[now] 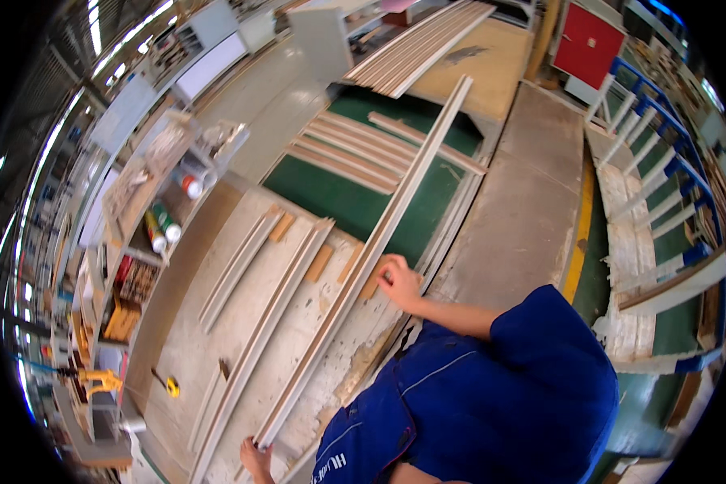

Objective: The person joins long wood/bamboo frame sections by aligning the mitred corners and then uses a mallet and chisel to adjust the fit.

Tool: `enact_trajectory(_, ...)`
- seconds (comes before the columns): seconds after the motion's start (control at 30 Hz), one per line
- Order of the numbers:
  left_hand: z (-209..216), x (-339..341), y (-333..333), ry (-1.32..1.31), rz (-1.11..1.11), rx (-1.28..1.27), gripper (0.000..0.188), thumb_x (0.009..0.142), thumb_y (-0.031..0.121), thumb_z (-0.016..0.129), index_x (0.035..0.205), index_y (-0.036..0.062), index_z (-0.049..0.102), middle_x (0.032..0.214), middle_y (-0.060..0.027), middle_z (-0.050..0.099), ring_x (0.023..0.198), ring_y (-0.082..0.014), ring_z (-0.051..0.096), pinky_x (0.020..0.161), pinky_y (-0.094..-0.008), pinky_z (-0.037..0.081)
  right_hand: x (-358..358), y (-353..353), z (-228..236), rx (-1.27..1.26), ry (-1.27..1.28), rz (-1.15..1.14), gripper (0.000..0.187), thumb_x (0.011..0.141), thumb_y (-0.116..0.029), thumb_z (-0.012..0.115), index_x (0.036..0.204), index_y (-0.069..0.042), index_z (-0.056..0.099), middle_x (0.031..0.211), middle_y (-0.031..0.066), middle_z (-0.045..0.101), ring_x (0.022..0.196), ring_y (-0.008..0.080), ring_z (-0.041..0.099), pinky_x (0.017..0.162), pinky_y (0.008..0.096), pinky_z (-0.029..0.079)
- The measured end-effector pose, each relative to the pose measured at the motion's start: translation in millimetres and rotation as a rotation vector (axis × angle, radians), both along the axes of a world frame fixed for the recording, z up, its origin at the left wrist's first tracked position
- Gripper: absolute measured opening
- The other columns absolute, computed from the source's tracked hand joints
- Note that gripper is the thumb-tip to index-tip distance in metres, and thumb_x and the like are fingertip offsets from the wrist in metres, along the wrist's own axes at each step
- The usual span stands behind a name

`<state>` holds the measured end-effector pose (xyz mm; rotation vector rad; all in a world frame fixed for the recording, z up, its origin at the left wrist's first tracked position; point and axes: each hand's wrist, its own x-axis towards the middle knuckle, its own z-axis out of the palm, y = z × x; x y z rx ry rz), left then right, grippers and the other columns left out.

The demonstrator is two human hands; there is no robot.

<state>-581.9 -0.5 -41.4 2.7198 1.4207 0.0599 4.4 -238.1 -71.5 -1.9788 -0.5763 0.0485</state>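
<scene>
A long white moulding strip (411,179) with a brown stripe runs diagonally over the worktable. My left hand (256,461) grips its near end, fingers closed round the edge. Partway along, my right hand (399,282) is at the strip's right side with its fingers curled in a pinch; whatever sits between them is hidden. Under and beside the strip lie small wooden blocks (319,264). To the left, a second long strip (262,343) lies roughly parallel, with a shorter strip (240,270) farther left.
A yellow tape measure (172,387) lies on the worktable (189,343). Several strips (355,149) rest on a green surface beyond. Shelving (149,194) with cans stands left, near a yellow tool (101,379). A blue-and-white rack (661,185) stands right.
</scene>
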Motion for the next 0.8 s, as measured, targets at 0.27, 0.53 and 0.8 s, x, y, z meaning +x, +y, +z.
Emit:
enact_trajectory(0.27, 36, 63, -17, 0.074, -0.106, -0.047, 0.052, 0.054, 0.02, 0.085, 0.096, 0.0058, 0.058, 0.09, -0.0108, 0.062, 0.088, -0.0313, 0.059, 0.074, -0.0419, 0.049, -21, 7, 0, -0.049, 0.034, 0.175, 0.011, 0.082, -0.012, 0.067, 0.091, -0.009, 0.063, 0.121, 0.0072, 0.055, 0.061, 0.0177, 0.059, 0.06, 0.0324, 0.048)
enact_trajectory(0.53, 33, 161, -29, -0.023, -0.276, 0.003, 0.049, 0.063, 0.045, 0.076, 0.087, 0.0069, 0.056, 0.083, -0.01, 0.061, 0.08, -0.029, 0.06, 0.068, -0.0386, 0.05, -96, 12, 14, -0.133, 0.169, 0.409, 0.018, 0.083, -0.012, 0.063, 0.102, -0.012, 0.063, 0.135, 0.0163, 0.044, 0.061, 0.02, 0.063, 0.063, 0.0346, 0.051)
enact_trajectory(0.8, 40, 226, -45, -0.251, -0.286, 0.188, 0.04, 0.064, 0.044, 0.072, 0.08, 0.0097, 0.058, 0.079, -0.0052, 0.055, 0.085, -0.0247, 0.054, 0.073, -0.038, 0.046, -178, 30, 21, -0.136, 0.353, 0.908, 0.02, 0.082, -0.007, 0.061, 0.1, -0.013, 0.068, 0.148, 0.0227, 0.03, 0.056, 0.017, 0.062, 0.06, 0.0309, 0.05)
